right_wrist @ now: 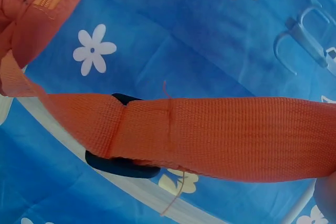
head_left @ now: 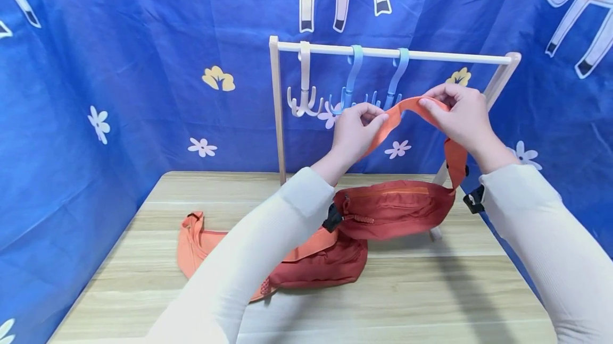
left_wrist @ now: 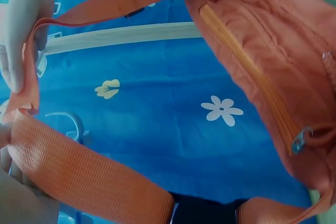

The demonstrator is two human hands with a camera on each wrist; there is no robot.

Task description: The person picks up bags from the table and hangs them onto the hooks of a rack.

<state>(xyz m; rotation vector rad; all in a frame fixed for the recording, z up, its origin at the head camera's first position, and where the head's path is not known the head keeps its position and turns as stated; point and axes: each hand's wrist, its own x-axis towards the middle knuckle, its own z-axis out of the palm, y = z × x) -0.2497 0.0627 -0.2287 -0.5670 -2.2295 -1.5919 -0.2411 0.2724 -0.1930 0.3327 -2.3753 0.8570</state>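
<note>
A dark red waist bag (head_left: pixel 395 208) hangs in the air by its orange strap (head_left: pixel 409 103). My left hand (head_left: pixel 356 128) pinches the strap on one side, and my right hand (head_left: pixel 457 112) pinches it a little farther right, with the strap arching between them. Close up in the left wrist view, the strap (left_wrist: pixel 89 166) loops from the bag (left_wrist: pixel 262 61) with its orange zipper. A black slider (right_wrist: pixel 123 166) sits on the strap in the right wrist view. Behind the hands, two blue hooks (head_left: pixel 351 78) and one white hook (head_left: pixel 305 81) hang from a rail.
The rack's white rail (head_left: pixel 445 56) runs between wooden posts (head_left: pixel 278 115) on the table (head_left: pixel 407 296). A second waist bag (head_left: pixel 316 269), red and orange, lies on the tabletop at the left, partly behind my left sleeve. Blue patterned cloth (head_left: pixel 158 83) encloses the back and sides.
</note>
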